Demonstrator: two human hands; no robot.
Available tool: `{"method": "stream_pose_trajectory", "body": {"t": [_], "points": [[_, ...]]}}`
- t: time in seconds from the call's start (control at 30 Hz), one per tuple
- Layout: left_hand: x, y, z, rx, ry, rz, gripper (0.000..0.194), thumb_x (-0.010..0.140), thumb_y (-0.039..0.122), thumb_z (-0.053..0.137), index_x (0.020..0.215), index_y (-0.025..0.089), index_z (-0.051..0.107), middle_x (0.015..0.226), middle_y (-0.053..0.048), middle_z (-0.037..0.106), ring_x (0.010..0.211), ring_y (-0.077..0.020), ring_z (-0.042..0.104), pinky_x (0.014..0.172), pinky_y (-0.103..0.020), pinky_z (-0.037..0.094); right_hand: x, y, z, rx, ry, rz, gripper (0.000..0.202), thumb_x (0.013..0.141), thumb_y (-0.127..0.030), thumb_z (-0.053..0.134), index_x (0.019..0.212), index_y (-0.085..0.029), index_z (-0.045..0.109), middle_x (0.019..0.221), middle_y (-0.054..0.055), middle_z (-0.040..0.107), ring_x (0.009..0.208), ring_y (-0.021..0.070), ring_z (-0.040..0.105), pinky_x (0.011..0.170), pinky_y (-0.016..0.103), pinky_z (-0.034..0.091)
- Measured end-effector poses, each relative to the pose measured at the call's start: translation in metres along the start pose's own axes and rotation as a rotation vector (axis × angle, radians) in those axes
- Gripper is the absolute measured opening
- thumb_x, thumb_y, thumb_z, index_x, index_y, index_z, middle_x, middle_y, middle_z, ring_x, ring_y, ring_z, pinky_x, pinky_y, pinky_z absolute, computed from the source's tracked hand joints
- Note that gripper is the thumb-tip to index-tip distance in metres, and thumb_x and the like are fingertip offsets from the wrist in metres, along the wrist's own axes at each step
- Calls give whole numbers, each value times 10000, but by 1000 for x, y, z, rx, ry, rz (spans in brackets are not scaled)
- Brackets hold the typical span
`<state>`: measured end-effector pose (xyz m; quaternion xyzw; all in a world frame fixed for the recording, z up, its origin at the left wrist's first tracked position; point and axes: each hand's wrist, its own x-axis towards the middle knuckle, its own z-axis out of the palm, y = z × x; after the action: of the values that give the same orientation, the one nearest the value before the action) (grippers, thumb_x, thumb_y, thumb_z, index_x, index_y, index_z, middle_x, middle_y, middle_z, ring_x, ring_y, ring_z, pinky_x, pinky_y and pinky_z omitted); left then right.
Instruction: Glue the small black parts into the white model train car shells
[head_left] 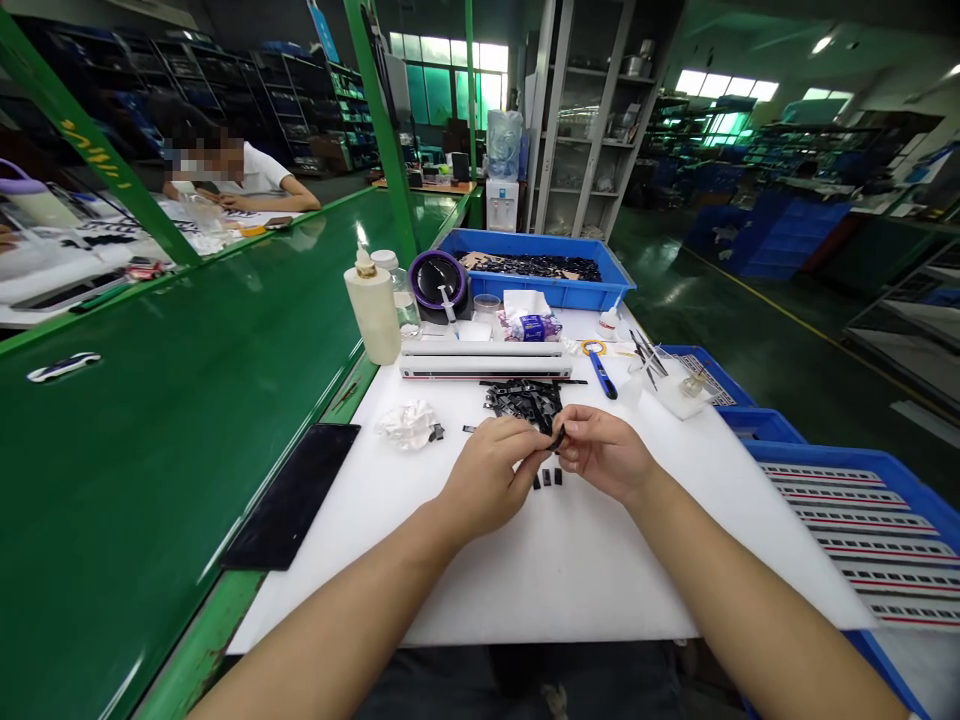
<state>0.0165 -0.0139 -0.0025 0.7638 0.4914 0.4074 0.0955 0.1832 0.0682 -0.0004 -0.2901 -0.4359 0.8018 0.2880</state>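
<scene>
Between the fingertips of both hands is a small black plastic piece (pixel 556 438), partly covered by the fingers. My left hand (pixel 495 470) pinches it from the left, and my right hand (pixel 604 450) grips it from the right. Just beyond them lies a heap of black plastic parts (pixel 517 400) on the white board (pixel 570 580). A few small black pieces (pixel 547 478) rest under the hands. Behind the heap sit long white train-car shells (pixel 487 362) with a red and black stripe.
Crumpled tissue (pixel 407 426) lies left, near a dark flat pad (pixel 296 495). A blue utility knife (pixel 600 374), tweezers (pixel 646 355) and a cream bottle (pixel 373 312) stand about. Blue bins (pixel 611 298) hold parts behind; another tray (pixel 885 465) holds striped shells at right. A co-worker (pixel 255 175) sits across the green conveyor (pixel 187 420).
</scene>
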Motion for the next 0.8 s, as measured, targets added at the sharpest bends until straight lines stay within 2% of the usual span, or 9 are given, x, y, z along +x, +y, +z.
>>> {"method": "stream_pose_trajectory", "body": {"t": [0.17, 0.23, 0.3, 0.37, 0.43, 0.5, 0.6, 0.73, 0.8], "points": [[-1, -6, -4, 105, -52, 129, 247, 959, 189, 428, 948, 205, 674, 845, -59, 707, 785, -188, 573, 740, -359, 378, 3, 3, -2, 43, -109, 113, 162, 619, -276, 717, 663, -185, 591, 538, -35, 464, 470, 79, 320, 449, 217, 234], [0, -7, -6, 121, -59, 158, 252, 944, 193, 439, 935, 217, 690, 806, -56, 699, 768, -191, 573, 743, -364, 375, 0, 4, 1, -34, -105, 56, 161, 649, -295, 703, 666, -192, 581, 520, -45, 419, 466, 85, 303, 447, 223, 231], [1, -6, -6, 91, 3, 91, 230, 927, 221, 477, 907, 219, 707, 760, -53, 678, 749, -194, 565, 743, -365, 381, -7, 8, 7, -226, 9, -192, 140, 715, -308, 677, 681, -204, 589, 528, -40, 421, 481, 105, 344, 468, 251, 288], [2, -4, -5, -44, 76, -103, 201, 908, 266, 531, 858, 207, 717, 741, -51, 661, 741, -193, 562, 734, -351, 400, -15, 13, 14, -529, 181, -577, 75, 773, -271, 650, 728, -214, 632, 587, -7, 499, 546, 138, 433, 534, 292, 368], [4, -3, -4, -280, 72, -331, 193, 882, 314, 587, 807, 195, 720, 740, -44, 659, 736, -186, 567, 713, -326, 422, -22, 18, 21, -832, 283, -899, 55, 802, -206, 629, 791, -221, 681, 683, 36, 589, 641, 170, 509, 616, 327, 418], [5, -3, -5, -534, -1, -490, 197, 848, 352, 639, 780, 187, 723, 725, -31, 656, 724, -175, 566, 697, -303, 432, -24, 22, 24, -991, 283, -1026, 106, 813, -174, 610, 827, -224, 702, 733, 60, 628, 689, 190, 541, 650, 343, 434], [6, -5, -7, -758, -65, -590, 205, 807, 378, 691, 797, 178, 738, 714, -18, 656, 727, -159, 553, 711, -285, 423, -18, 21, 25, -818, 278, -868, 75, 831, -222, 610, 801, -218, 679, 709, 44, 612, 647, 172, 525, 616, 325, 429], [7, -9, -9, -822, -96, -567, 224, 803, 383, 701, 823, 165, 750, 753, -28, 672, 772, -161, 554, 756, -286, 407, -3, 15, 20, -122, 188, -324, 213, 728, -355, 712, 718, -201, 565, 571, -34, 478, 509, 104, 403, 491, 245, 343], [7, -11, -8, -817, -96, -558, 226, 805, 382, 699, 839, 165, 751, 767, -31, 674, 787, -167, 555, 769, -293, 402, 0, 15, 19, 34, 149, -169, 268, 682, -370, 737, 714, -198, 534, 565, -49, 443, 502, 92, 376, 475, 227, 317]]}}
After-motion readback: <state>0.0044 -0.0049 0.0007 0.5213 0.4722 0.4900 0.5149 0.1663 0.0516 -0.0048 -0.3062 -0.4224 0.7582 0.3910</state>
